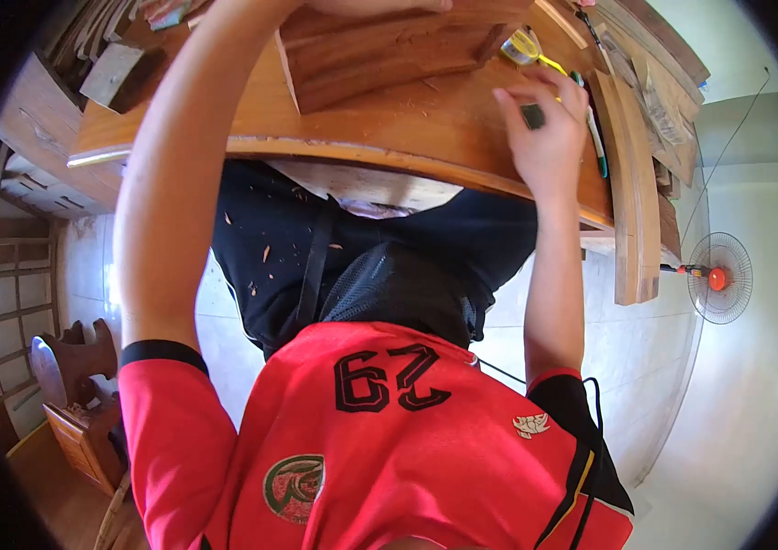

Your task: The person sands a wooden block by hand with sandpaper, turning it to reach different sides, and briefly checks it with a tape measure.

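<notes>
A reddish-brown carved wooden piece point(389, 55) with grooved faces lies on the wooden table point(316, 137). My left hand point(371, 5) is at its far side, mostly cut off by the top of the view; one digit stretches along the wood and the other fingers are hidden. To the right of the piece, my right hand point(549, 128) is above the table with its fingers curled. Between thumb and fingers it holds a small dark green piece point(533, 115). Just beyond those fingers is a yellow, clear-sided object point(522, 46).
A green-handled tool point(602, 160) lies right of my right hand. Long wooden strips point(632, 202) line the table's right edge, and more boards are stacked behind them. A wood block point(112, 75) sits at the left. A fan point(717, 278) stands at the far right.
</notes>
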The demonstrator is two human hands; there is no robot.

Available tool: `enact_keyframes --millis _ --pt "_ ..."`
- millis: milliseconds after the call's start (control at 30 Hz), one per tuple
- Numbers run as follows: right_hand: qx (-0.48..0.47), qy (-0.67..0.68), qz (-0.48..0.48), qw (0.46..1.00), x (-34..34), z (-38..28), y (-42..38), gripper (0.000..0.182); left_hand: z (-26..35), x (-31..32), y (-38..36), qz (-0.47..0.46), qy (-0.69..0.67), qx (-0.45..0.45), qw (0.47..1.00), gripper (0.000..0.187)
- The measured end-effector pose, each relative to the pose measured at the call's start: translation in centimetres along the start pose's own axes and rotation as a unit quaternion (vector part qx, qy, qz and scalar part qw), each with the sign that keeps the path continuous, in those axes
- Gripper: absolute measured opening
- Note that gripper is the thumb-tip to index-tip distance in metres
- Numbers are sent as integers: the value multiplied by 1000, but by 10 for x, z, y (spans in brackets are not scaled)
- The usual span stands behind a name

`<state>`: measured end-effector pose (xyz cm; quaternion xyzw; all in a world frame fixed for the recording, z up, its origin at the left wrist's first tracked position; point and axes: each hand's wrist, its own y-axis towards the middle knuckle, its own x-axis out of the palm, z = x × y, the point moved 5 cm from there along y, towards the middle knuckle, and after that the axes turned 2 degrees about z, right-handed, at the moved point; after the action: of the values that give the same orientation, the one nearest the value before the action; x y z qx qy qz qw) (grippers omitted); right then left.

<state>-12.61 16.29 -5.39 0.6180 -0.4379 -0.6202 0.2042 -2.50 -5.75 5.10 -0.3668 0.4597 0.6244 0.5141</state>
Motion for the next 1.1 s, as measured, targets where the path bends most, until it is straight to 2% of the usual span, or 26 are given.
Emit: enact_keyframes --millis 33,133,167,267,300,367,467,533,567,600,767,867,967,1100 --pt "32 -6 22 999 -9 9 -2 16 5 -8 -9 -5 -22 -7 1000 59" --pt "110 -24 35 993 -28 38 -14 16 -12 -9 -18 101 8 -12 995 57" --pt "110 -20 37 993 -31 40 -17 15 -11 -15 -28 146 -20 27 989 56" --pt "115 17 38 993 -30 31 -16 13 -18 -28 -62 234 -72 -39 969 56" --pt "117 45 36 991 -27 25 -11 12 -37 -21 -73 277 -42 -10 960 60" --pt "113 110 34 987 -18 7 3 12 -47 -15 -89 327 -89 -33 940 58" --pt "164 268 -29 949 12 -19 25 38 -49 -1 -104 433 -186 -30 882 57" --pt "170 359 -25 917 24 -38 44 54 -42 7 -107 461 -248 -23 851 58" --pt "142 391 -9 909 25 -49 55 61 -40 9 -106 464 -269 -11 844 60" --pt "128 409 -1 904 24 -55 63 61 -37 10 -106 477 -270 -6 836 60" --pt "165 501 57 847 12 -62 75 51 -10 14 -111 517 -266 15 814 64" --pt "173 456 82 869 3 -56 72 41 4 14 -116 528 -241 34 814 66" --pt "198 446 95 868 -7 -54 74 33 17 11 -120 538 -192 52 819 66" --pt "206 403 105 886 -15 -52 76 26 31 10 -123 543 -150 43 825 66"
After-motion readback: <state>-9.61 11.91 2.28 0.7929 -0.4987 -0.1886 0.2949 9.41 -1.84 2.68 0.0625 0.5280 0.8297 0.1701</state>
